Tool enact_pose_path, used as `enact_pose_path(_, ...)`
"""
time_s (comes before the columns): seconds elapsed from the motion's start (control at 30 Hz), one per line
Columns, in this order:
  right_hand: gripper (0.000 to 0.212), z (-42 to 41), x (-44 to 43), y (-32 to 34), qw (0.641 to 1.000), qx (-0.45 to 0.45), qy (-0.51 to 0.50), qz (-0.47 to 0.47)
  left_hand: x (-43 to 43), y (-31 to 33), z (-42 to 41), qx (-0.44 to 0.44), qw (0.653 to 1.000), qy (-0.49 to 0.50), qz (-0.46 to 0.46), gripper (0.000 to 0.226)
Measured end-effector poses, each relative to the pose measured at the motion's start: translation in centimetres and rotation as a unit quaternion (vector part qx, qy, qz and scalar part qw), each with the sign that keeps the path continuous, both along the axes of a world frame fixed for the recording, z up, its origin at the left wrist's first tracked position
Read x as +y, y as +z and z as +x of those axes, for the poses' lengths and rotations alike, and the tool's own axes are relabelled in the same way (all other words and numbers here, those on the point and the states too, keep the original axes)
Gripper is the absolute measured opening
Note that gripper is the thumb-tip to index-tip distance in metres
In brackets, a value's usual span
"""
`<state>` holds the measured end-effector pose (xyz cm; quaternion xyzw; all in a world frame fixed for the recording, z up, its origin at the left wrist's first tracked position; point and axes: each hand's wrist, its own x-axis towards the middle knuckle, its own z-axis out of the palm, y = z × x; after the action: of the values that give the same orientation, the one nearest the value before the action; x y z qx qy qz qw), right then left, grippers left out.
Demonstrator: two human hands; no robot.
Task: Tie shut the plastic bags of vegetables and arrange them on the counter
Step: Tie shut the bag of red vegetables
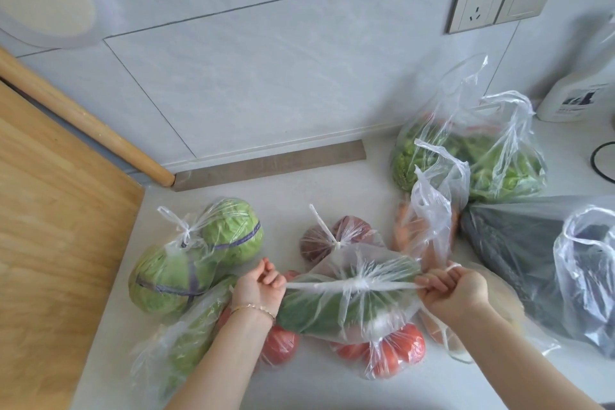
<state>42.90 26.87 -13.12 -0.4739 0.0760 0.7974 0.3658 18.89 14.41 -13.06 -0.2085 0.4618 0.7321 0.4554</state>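
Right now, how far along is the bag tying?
Partly done. The cabbage bag and the purple onion bag already have knots. The left hand and right hand are pulling the handles of the green vegetable bag tight into a knot. The carrot bag, leafy greens bag and dark bag stand open, untied.

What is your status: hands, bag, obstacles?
Left hand, right hand: both grip green vegetable bag handles. Knot pulled taut. Tomato bag lies beneath.

counter (283, 190) | cabbage bag (196, 260) | onion bag (332, 236) | tomato bag (396, 353) | greens bag (482, 163) | bottle (579, 93)
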Motion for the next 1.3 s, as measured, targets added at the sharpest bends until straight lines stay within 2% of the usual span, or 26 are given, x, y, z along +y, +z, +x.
enact_pose_path(0.07, 0.041, -0.9, 0.6, 1.3, 0.996, -0.028, 0.037, 0.074, 0.6, 1.6, 0.7, 0.11, 0.991, -0.075, 0.006, 0.022)
enact_pose_path(0.1, 0.04, -1.4, 0.8, 2.4, 0.988, -0.043, 0.077, 0.126, 0.9, 2.7, 1.2, 0.183, 0.974, -0.137, 0.005, 0.013)
enact_pose_path(0.13, 0.038, -2.0, 0.8, 3.6, 0.972, -0.06, 0.127, 0.187, 1.1, 3.6, 1.7, 0.258, 0.942, -0.214, -0.003, 0.013)
enact_pose_path(0.23, 0.03, -4.1, -0.5, 7.4, 0.879, -0.08, 0.285, 0.374, 2.0, 4.7, 3.9, 0.426, 0.808, -0.408, -0.015, 0.049)
enact_pose_path(0.3, 0.025, -5.6, -1.3, 8.5, 0.804, -0.128, 0.352, 0.462, 3.0, 4.2, 5.7, 0.467, 0.754, -0.463, 0.009, 0.061)
enact_pose_path(0.37, 0.021, -6.5, -1.6, 8.4, 0.743, -0.181, 0.389, 0.514, 3.8, 3.4, 6.7, 0.495, 0.723, -0.482, -0.019, 0.062)
enact_pose_path(0.4, 0.02, -6.6, -1.6, 8.0, 0.726, -0.193, 0.402, 0.524, 4.0, 3.1, 6.9, 0.493, 0.724, -0.481, -0.036, 0.06)
enact_pose_path(0.43, 0.018, -6.5, -1.5, 7.4, 0.726, -0.192, 0.406, 0.521, 4.1, 2.9, 7.0, 0.478, 0.739, -0.473, -0.042, 0.059)
enact_pose_path(0.47, 0.016, -6.3, -1.5, 6.9, 0.747, -0.177, 0.397, 0.503, 4.0, 2.6, 7.0, 0.458, 0.758, -0.463, -0.039, 0.061)
enact_pose_path(0.53, 0.014, -6.0, -1.8, 6.1, 0.82, -0.118, 0.339, 0.445, 4.1, 2.4, 7.5, 0.442, 0.778, -0.446, -0.02, 0.067)
enact_pose_path(0.6, 0.015, -6.1, -2.3, 5.5, 0.856, -0.089, 0.279, 0.425, 4.2, 2.4, 8.5, 0.434, 0.789, -0.436, -0.012, 0.062)
enact_pose_path(0.67, 0.021, -6.4, -2.6, 5.2, 0.857, -0.102, 0.241, 0.443, 4.1, 2.4, 9.3, 0.425, 0.795, -0.432, -0.022, 0.046)
enact_pose_path(0.73, 0.023, -6.1, -2.3, 5.1, 0.849, -0.136, 0.214, 0.463, 4.0, 2.1, 9.5, 0.41, 0.805, -0.428, -0.03, 0.042)
enact_pose_path(0.8, 0.026, -4.8, -1.6, 5.0, 0.812, -0.193, 0.247, 0.492, 3.9, 1.9, 9.0, 0.388, 0.824, -0.412, -0.019, 0.044)
enact_pose_path(0.83, 0.027, -4.0, -1.3, 4.8, 0.771, -0.225, 0.308, 0.509, 4.0, 1.9, 8.7, 0.387, 0.83, -0.401, -0.02, 0.043)
enact_pose_path(0.9, 0.022, -2.6, -1.3, 3.7, 0.664, -0.26, 0.463, 0.527, 4.2, 1.7, 8.1, 0.399, 0.835, -0.378, -0.031, 0.042)
enact_pose_path(0.97, 0.018, -1.9, -1.9, 1.9, 0.566, -0.284, 0.54, 0.554, 4.3, 1.7, 7.7, 0.389, 0.849, -0.356, -0.031, 0.04)
enact_pose_path(1.0, 0.018, -1.9, -2.2, 1.3, 0.539, -0.303, 0.534, 0.576, 4.4, 1.5, 7.7, 0.382, 0.856, -0.347, -0.033, 0.039)
enact_pose_path(1.03, 0.016, -2.0, -2.5, 0.9, 0.535, -0.315, 0.51, 0.595, 4.4, 1.5, 7.7, 0.373, 0.867, -0.329, -0.036, 0.038)
enact_pose_path(1.07, 0.015, -2.3, -2.8, 0.8, 0.547, -0.317, 0.477, 0.611, 4.5, 1.5, 7.8, 0.367, 0.877, -0.308, -0.042, 0.037)
enact_pose_path(1.13, 0.013, -3.3, -3.8, 1.3, 0.593, -0.29, 0.41, 0.629, 4.7, 1.2, 8.1, 0.349, 0.904, -0.242, -0.052, 0.034)
enact_pose_path(1.2, 0.021, -4.7, -4.8, 1.7, 0.636, -0.255, 0.382, 0.62, 4.6, 1.1, 8.5, 0.309, 0.931, -0.183, -0.071, 0.042)
enact_pose_path(1.27, 0.035, -5.9, -5.4, 1.7, 0.657, -0.276, 0.384, 0.587, 4.0, 1.1, 8.7, 0.278, 0.947, -0.151, -0.056, 0.048)
enact_pose_path(1.3, 0.04, -6.3, -5.4, 1.5, 0.658, -0.313, 0.388, 0.564, 3.9, 1.3, 8.7, 0.285, 0.948, -0.134, -0.048, 0.04)
